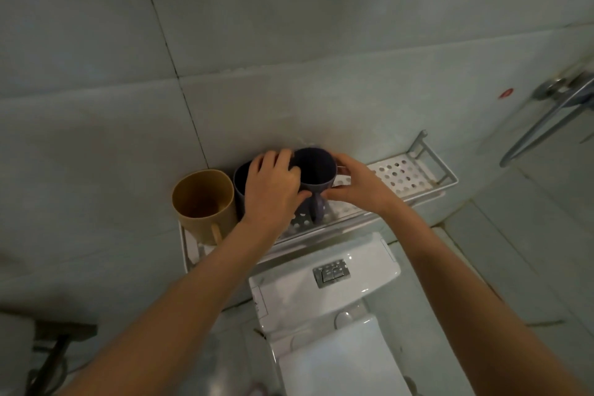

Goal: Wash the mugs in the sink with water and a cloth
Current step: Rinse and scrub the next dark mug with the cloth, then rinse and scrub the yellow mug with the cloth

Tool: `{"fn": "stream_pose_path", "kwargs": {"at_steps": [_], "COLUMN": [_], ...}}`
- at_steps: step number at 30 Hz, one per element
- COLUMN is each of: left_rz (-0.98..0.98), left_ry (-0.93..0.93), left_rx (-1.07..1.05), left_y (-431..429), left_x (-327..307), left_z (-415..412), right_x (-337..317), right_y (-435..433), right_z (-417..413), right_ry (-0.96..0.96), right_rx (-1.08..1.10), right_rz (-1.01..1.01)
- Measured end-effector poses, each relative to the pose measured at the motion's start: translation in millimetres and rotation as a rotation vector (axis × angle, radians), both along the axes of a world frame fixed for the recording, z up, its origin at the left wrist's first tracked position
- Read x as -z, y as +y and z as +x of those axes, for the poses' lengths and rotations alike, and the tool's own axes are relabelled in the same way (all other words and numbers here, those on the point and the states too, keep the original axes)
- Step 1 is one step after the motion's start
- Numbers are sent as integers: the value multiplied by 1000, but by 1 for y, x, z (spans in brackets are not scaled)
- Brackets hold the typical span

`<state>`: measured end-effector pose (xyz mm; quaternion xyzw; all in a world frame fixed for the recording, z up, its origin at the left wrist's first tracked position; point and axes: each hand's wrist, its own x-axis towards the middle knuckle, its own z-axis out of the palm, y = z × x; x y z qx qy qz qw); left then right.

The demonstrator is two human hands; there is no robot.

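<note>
Left hand [273,190], right hand [360,186] grip dark mug [315,170] | tan mug [202,199] near | shelf [401,177]

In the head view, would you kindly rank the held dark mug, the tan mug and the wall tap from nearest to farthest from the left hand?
1. Held dark mug: gripped by the left hand.
2. Tan mug: just left, on the shelf.
3. Wall tap: far right.

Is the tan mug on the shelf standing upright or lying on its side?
Upright. The tan mug stands on the shelf, its open mouth facing up.
</note>
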<state>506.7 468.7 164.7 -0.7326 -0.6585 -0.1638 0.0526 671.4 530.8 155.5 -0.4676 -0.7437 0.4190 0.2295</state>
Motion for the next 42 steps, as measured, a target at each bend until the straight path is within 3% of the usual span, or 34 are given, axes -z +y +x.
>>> {"fn": "stream_pose_path", "kwargs": {"at_steps": [6, 9, 11, 14, 18, 23, 29, 32, 42], "left_rz": [-10, -24, 9, 93, 122, -62, -336, -380, -212], "left_ry": [16, -37, -219, -515, -974, -1210, -1124, -1070, -1146], "left_rx": [19, 51, 66, 38, 10, -167, -378, -494, -663], "left_y": [0, 0, -6, -35, -116, -237, -379, -440, -501], "left_x": [-2, -9, -20, -37, -34, 22, 81, 87, 73], "left_z": [-1, -6, -13, -34, -76, -124, -202, -249, -315], "right_x": [-5, -9, -17, -38, -40, 3, 44, 54, 68], "right_y": [-12, -22, -34, -66, -139, -235, -326, -359, -404], "right_z": [-1, -2, -8, -26, -62, -128, -188, -220, -299], "right_ry": [34, -52, 36, 265, 436, 432, 278, 231, 163], "right_rx": [23, 169, 264, 326, 227, 61, 7, 15, -92], "right_rz": [-70, 62, 237, 289, 154, -103, -282, -329, -378]}}
